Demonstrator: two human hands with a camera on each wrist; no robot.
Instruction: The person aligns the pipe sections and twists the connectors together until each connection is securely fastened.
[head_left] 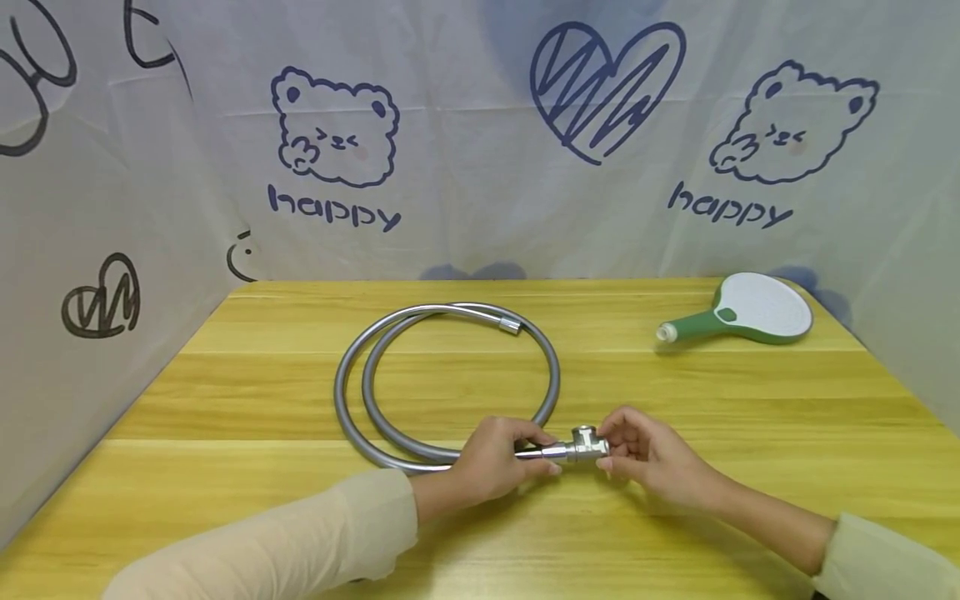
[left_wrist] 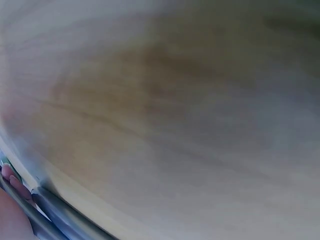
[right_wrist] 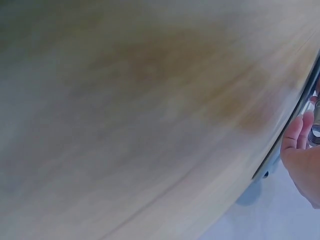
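Metal against metal: pinching coiled grey hose (head_left: 341,390) with left fingers (head_left: 532,431), silver T-shaped fitting (head_left: 583,447) with right fingers (head_left: 621,421). Could cross-thread if tilted.

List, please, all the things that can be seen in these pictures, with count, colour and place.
Hose: 1, grey metallic, coiled on the table
T-shaped fitting: 1, silver, at the hose end between the hands
Shower head: 1, green and white, far right of the table
Table: 1, yellow wood-grain, under everything
Cloth backdrop: count unclear, whitish, behind and beside the table
Bear drawings with "happy": 2, dark blue, on the back cloth
Heart drawings: 2, dark blue on the back, black on the left
Other marks: several, black, left side
Sleeves: 2, pale, on both arms
Left hand: 1, gripping the hose end
Right hand: 1, fingertips on the fitting
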